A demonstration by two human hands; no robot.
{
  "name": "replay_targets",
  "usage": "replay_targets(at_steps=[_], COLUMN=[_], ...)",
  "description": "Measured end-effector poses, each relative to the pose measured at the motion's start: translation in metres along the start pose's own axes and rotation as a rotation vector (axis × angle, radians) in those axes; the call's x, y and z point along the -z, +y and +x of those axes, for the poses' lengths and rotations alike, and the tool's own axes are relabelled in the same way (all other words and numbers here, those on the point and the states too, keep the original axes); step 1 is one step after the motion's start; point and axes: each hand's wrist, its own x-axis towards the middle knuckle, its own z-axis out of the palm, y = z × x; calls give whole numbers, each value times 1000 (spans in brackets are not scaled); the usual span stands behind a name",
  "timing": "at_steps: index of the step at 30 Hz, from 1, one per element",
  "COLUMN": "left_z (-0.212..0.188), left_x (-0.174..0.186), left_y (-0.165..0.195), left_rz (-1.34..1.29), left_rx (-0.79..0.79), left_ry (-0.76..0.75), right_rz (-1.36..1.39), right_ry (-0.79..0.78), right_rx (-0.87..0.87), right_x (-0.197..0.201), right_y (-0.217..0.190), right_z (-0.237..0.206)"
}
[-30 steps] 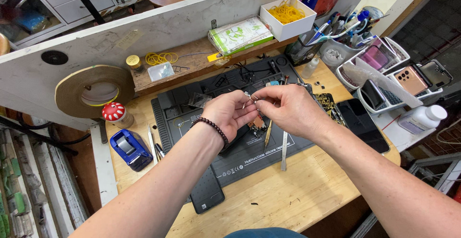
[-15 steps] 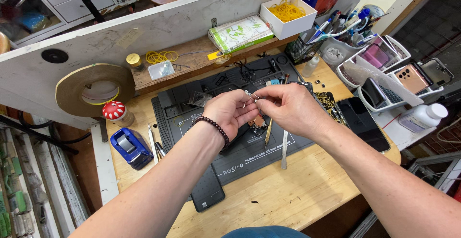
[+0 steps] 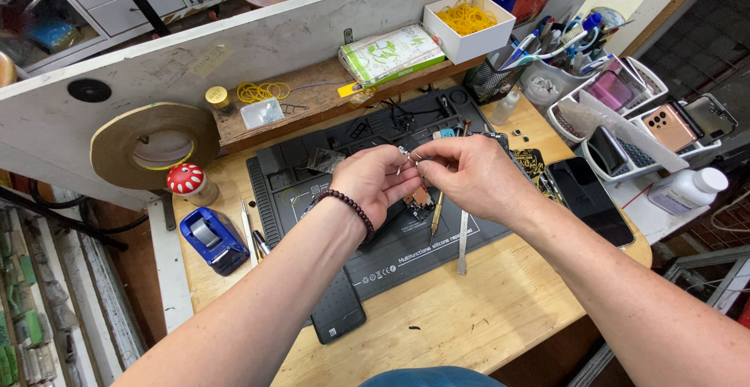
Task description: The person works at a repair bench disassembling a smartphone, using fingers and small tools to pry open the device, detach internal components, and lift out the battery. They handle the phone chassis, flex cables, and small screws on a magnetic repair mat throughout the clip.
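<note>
Both hands meet above the dark work mat (image 3: 406, 246) on the table (image 3: 469, 317), raised for a close look. The left hand (image 3: 375, 180) and right hand (image 3: 473, 172) pinch a small metal part (image 3: 408, 155) between their fingertips; a small circuit board (image 3: 422, 198) lies just beneath them.

A flat green-and-white pack (image 3: 391, 53) lies on the wooden shelf, beside a white box (image 3: 469, 24) of yellow bands. A dark phone screen (image 3: 590, 199) lies at the bench's right edge. A white bottle (image 3: 687, 190) lies further right.
</note>
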Motion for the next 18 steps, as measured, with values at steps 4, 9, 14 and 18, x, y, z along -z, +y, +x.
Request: replay_targets(at_steps=[4,9,14,18], left_z=[3,2,-2,1], left_x=[-1,-8,-13,-6], left_y=[-2,-6,-14,-1], left_rz=[-40,-45,-91,67], left_rx=[-37,-82,-91,-182], left_ry=[27,-1,8,-13], right_rz=[209,583,808,527], right_ry=[123,140,135,102], right_rx=[-45,-250,-294,-228], right_x=[-5,-16,-20,-4], right_y=[4,8,11,12], right_z=[3,5,11,14])
